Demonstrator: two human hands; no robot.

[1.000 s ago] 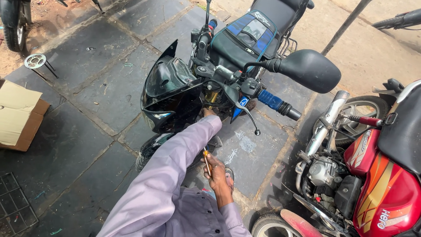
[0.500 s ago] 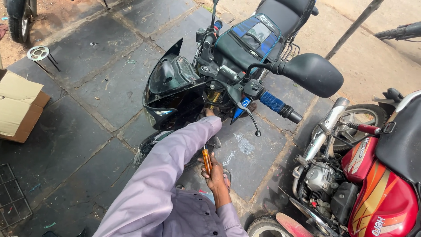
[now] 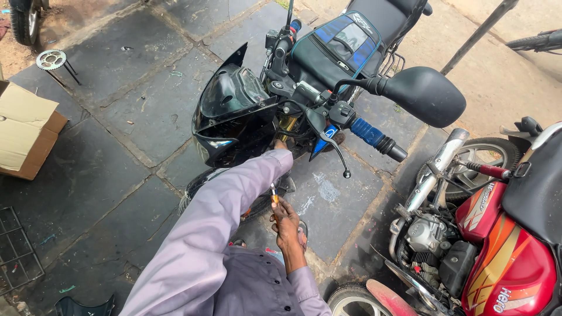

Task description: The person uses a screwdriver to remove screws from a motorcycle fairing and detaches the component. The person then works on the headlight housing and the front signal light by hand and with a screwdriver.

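A black motorcycle stands in front of me, its headlight cowl [image 3: 234, 111] facing left and a blue handlebar grip [image 3: 369, 131] pointing right. My left arm, in a lavender sleeve, reaches under the cowl. Only a sliver of my left hand [image 3: 280, 144] shows, against the gold fork tube, and its fingers are hidden. My right hand [image 3: 287, 221] is lower, beside the front wheel [image 3: 196, 190], closed around a small screwdriver [image 3: 273, 195] with an orange handle that points up toward the fork.
A large black mirror [image 3: 424, 96] sticks out on the right. A red motorcycle [image 3: 503, 257] is parked close at the lower right. A cardboard box [image 3: 23, 134] lies at the left, a sprocket [image 3: 51, 59] behind it, a wire grid [image 3: 17, 251] at bottom left.
My right hand has lifted the screwdriver slightly closer to the fork. My left arm stays under the cowl. The view has drifted a little.
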